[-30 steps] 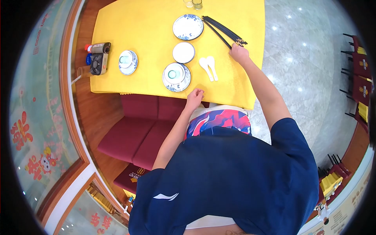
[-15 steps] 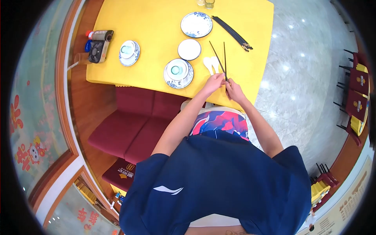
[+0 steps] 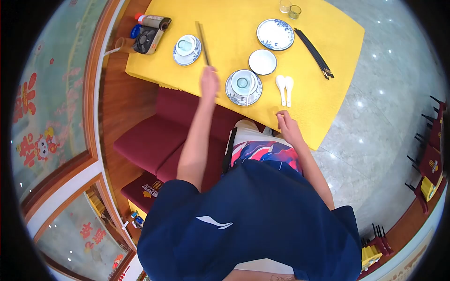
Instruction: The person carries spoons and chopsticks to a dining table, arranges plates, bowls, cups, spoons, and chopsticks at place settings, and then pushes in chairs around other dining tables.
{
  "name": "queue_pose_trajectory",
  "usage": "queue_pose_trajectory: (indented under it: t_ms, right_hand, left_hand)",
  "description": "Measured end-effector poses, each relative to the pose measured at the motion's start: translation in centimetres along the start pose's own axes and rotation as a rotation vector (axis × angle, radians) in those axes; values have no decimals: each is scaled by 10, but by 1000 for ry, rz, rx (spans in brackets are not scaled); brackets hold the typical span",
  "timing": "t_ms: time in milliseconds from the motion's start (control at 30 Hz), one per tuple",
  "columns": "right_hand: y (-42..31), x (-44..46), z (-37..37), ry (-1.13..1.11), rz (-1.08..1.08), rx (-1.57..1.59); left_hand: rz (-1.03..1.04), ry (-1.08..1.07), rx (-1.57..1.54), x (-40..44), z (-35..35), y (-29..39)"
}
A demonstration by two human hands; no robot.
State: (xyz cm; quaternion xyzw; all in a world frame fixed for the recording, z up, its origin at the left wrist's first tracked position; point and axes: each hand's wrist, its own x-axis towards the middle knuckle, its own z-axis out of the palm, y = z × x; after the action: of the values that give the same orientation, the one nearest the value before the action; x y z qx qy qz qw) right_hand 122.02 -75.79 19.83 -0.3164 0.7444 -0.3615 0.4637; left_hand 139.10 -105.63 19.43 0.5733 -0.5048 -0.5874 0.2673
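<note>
Right hand (image 3: 287, 126) is nearest, at 1 o'clock from the body by the table edge, fingers loosely bent; nothing shows in it, and I cannot tell whether the fingertips meet. Left hand (image 3: 209, 83), farther out at 11 o'clock, is blurred but grips the near ends of what look like two dark chopsticks (image 3: 202, 43), pointing roughly to 12. Whether they touch the yellow-covered table (image 3: 234, 42) I can't make out.

At 12 o'clock from the right hand lie two white spoons (image 3: 281, 83). To its 10 o'clock stands the near setting (image 3: 238, 100), a plate, bowl and glass stacked; the far setting (image 3: 183, 60), similarly stacked, is just past the left hand at 11. Both stacks look made up, yet neither has chopsticks lying beside it. The loose spoons, the small white plate (image 3: 262, 62), the larger patterned plate (image 3: 275, 34) beyond and the chopstick bundle (image 3: 315, 54) at that plate's 4 o'clock seem left to sort. Farthest, at its 1 o'clock, stand two glasses (image 3: 294, 12).
</note>
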Motion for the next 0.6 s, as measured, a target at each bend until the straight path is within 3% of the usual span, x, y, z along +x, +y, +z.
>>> queue_pose_trajectory:
  t_ms: [33, 100, 133, 200, 233, 300, 500, 600]
  right_hand:
    - [7, -3, -2, 33, 18, -22]
    - [19, -10, -7, 47, 54, -37]
    - [28, -12, -9, 71, 84, -42]
    - [43, -17, -14, 96, 117, -46]
    - [50, -20, -17, 117, 162, -64]
    - [64, -28, -22, 136, 215, -86]
    - [96, -62, -31, 288, 448, 2]
    - [111, -76, -25, 319, 461, 10]
  left_hand:
    - [-40, 46, -110, 22, -31, 13]
    - [-7, 158, -31, 68, -78, 25]
    - [60, 192, 163, 97, -103, 21]
    - [445, 316, 723, 159, -139, -3]
    - [441, 311, 724, 170, -142, -2]
    - [105, 297, 917, 189, -145, 1]
    - [85, 175, 1120, 243, -145, -29]
    - [144, 114, 1136, 244, -144, -28]
